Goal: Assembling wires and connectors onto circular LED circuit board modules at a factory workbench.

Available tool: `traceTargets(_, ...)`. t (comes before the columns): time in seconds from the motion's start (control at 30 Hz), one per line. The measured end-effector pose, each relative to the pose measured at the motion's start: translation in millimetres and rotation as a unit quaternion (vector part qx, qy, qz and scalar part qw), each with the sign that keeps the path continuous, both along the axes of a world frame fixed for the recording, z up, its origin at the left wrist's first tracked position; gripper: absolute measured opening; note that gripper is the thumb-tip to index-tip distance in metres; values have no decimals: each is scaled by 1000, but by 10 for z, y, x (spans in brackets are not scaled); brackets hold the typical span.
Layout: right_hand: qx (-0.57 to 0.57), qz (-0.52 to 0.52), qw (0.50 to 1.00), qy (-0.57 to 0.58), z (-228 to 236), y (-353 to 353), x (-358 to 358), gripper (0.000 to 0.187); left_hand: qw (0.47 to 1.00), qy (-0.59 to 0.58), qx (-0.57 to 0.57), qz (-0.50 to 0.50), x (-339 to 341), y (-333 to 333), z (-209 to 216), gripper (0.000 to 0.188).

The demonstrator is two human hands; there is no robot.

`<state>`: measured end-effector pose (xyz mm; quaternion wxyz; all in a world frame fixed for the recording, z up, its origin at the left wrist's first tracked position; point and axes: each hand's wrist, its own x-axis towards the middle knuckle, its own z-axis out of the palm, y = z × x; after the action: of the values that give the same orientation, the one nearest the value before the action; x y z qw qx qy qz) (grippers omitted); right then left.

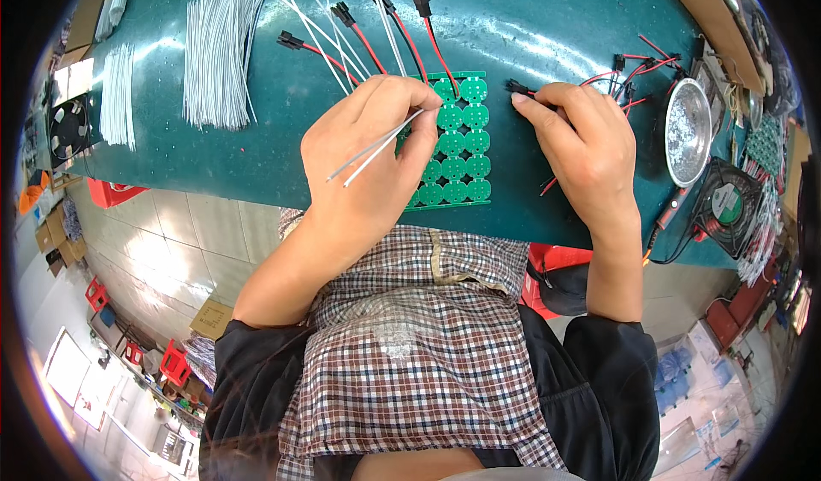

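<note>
My left hand (363, 143) is closed in a pinch over the left part of a green circuit board panel (463, 144) made of several small round boards. Thin white wires (373, 152) stick out of that grip toward my wrist, and longer ones fan out beyond the fingers. Along the panel's far edge lie red-and-black wire leads with black plugs (422, 4); one lead reaches the top row. To the right of the panel, my right hand (586, 143) pinches another connector lead by its black plug (516, 87). A red wire end shows below that hand.
Bundles of white wires (224, 53) lie at the far left. At right stand a metal bowl (689, 130) of silvery material, a soldering iron (668, 214) and a black fan (729, 207). More red-and-black leads (637, 69) lie beside the bowl. A cardboard box (718, 23) is at the far right.
</note>
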<state>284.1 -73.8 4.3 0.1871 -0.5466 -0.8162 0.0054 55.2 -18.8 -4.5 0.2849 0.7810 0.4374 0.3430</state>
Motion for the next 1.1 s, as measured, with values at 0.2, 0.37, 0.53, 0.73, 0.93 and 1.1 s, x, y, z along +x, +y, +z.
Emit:
traceTargets(0.2, 16, -14, 1000, 4, -55, 12, -9, 19, 1000, -3, 12, 7, 23, 0, -14, 18)
traceTargets(0.37, 53, -39, 994, 85, 23, 53, 40, 18, 1000, 3, 23, 5, 25, 2, -43, 17)
traceTargets(0.53, 51, -85, 984, 151, 154, 76, 88, 20, 998, 67, -7, -11, 8, 30, 59, 12)
traceTargets(0.73, -26, -50, 997, 60, 61, 66, -9, 21, 989, 145, 7, -10, 33, 101, 158, 11)
traceTargets(0.93, -23, -84, 996, -12, -16, 102, -57, 16, 984, 179, 9, 16, 93, 90, 136, 15)
traceTargets(1.1, 46, -138, 939, 311, 41, 107, 117, 7, 986, 162, 45, 15, 93, 75, 91, 15)
